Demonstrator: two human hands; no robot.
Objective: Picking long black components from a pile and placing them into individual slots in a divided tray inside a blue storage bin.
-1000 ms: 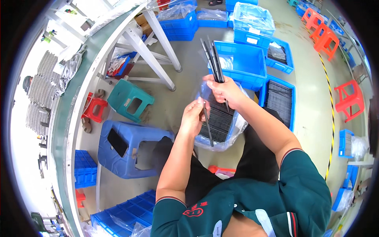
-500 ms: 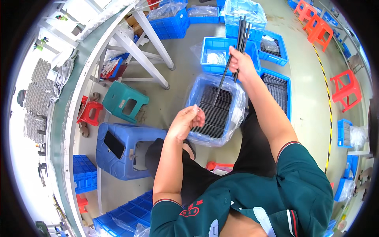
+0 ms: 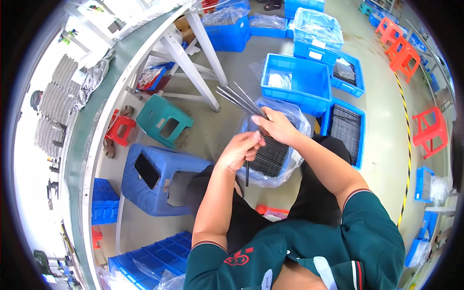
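Observation:
My right hand point(image 3: 276, 126) is closed around a fanned bundle of thin dark rods point(image 3: 240, 100), whose far ends point up and to the left. Just below and left of it, my left hand point(image 3: 242, 149) has its fingers pinched together. A dark rod point(image 3: 247, 175) sticks out downward beneath that hand; its upper part is hidden by the fingers. Both hands are over a blue crate lined with clear plastic point(image 3: 300, 126), standing between my legs. Many dark rods point(image 3: 270, 157) lie side by side in it.
Beyond is a blue crate point(image 3: 295, 89) with a clear bag inside; to its right, another crate holds dark rods point(image 3: 345, 126). At left stand a blue stool point(image 3: 166, 181) bearing a black phone point(image 3: 147, 171), a green stool point(image 3: 164, 121) and a white-legged workbench point(image 3: 193, 70).
My right hand has come down and left toward my left hand, and its rods have swung from upright to leaning left. A rod now shows below my left hand. The view has shifted slightly.

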